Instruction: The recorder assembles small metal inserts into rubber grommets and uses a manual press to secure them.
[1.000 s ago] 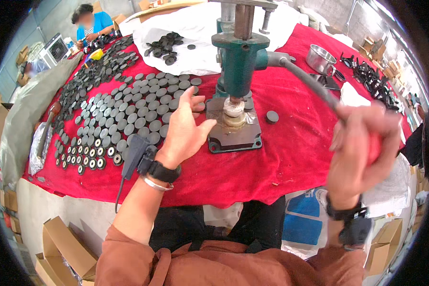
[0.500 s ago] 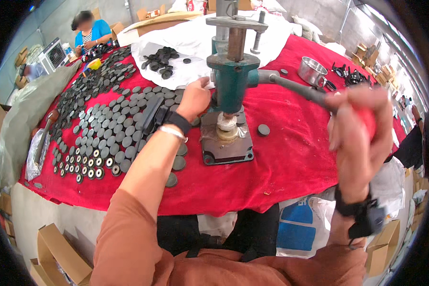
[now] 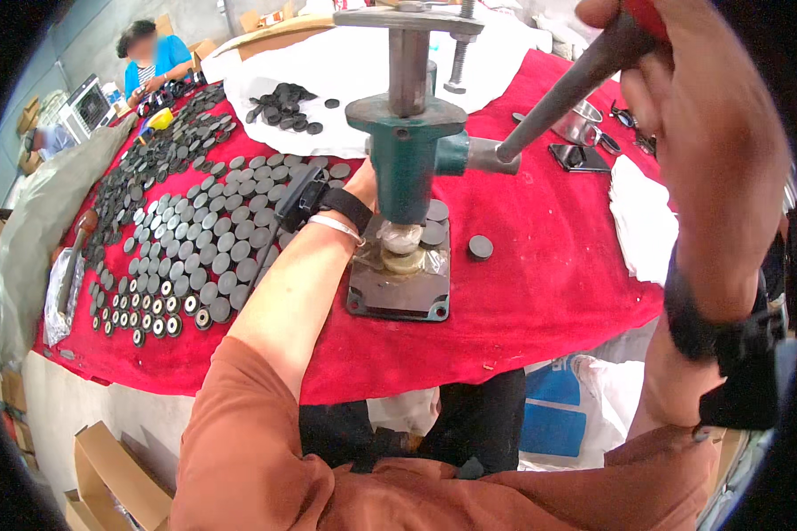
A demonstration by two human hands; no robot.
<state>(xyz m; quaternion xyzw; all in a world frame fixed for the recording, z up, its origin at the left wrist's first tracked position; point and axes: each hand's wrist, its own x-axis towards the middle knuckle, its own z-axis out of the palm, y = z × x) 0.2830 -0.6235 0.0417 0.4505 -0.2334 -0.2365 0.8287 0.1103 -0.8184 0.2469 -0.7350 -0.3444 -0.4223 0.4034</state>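
A green hand press [image 3: 405,159] stands on the red-covered table, its dark base plate [image 3: 394,299] toward me. My right hand [image 3: 695,97] is closed round the red-ended lever [image 3: 562,93], held high at the right. My left hand [image 3: 361,186] reaches to the press's left side; its fingers are hidden behind the green body. Below the ram sit a whitish round piece [image 3: 400,237] and a yellowish round die [image 3: 403,260]. Grey discs [image 3: 433,233] lie at the back of the plate. One loose disc [image 3: 480,247] rests right of the press.
Many grey discs [image 3: 205,232] cover the table's left, some showing pale ring centres [image 3: 158,326]. A mallet-like tool [image 3: 81,232] lies at the left edge. At the right are a metal cup [image 3: 582,124], a phone [image 3: 580,158] and white cloth [image 3: 639,221]. A person [image 3: 155,66] sits at far left.
My right hand has swung the lever upward, and the ram's top bar has risen. My left hand has slid farther behind the press body. The view has shifted slightly.
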